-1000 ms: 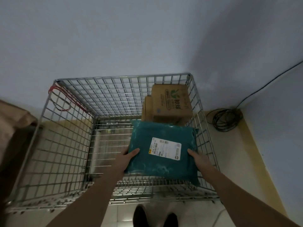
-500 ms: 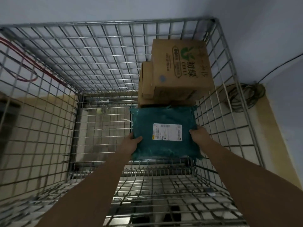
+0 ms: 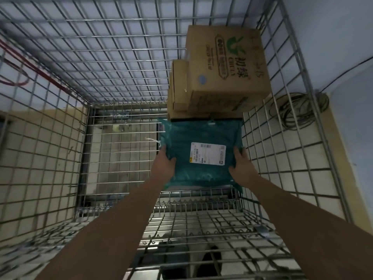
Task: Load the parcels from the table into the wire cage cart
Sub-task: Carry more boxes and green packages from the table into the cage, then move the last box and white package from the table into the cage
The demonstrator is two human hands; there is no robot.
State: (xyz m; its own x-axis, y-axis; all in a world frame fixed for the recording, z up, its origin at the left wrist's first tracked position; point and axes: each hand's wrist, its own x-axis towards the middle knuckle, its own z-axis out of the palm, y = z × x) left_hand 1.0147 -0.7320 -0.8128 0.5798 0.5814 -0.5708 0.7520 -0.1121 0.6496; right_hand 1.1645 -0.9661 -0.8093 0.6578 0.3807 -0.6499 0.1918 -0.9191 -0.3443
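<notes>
I look down into the wire cage cart (image 3: 84,138). A teal plastic mailer parcel (image 3: 201,138) with a white label lies low in the cart's right half, close to the floor. My left hand (image 3: 163,164) grips its left edge and my right hand (image 3: 240,164) grips its right edge. Behind the parcel, in the far right corner, a printed cardboard box (image 3: 226,67) rests on top of other cardboard boxes (image 3: 178,87). Whether the parcel touches the cart floor I cannot tell.
The cart's left half shows bare wire floor (image 3: 121,154) over tiles. A red cord (image 3: 30,65) hangs on the left wall of the cart. A coiled black cable (image 3: 298,110) lies on the ground outside the right wall. My shoes (image 3: 210,261) show below the near wall.
Both hands have carried the teal parcel from rim height down deep into the cart, in front of the stacked boxes. My head has leaned over the cart.
</notes>
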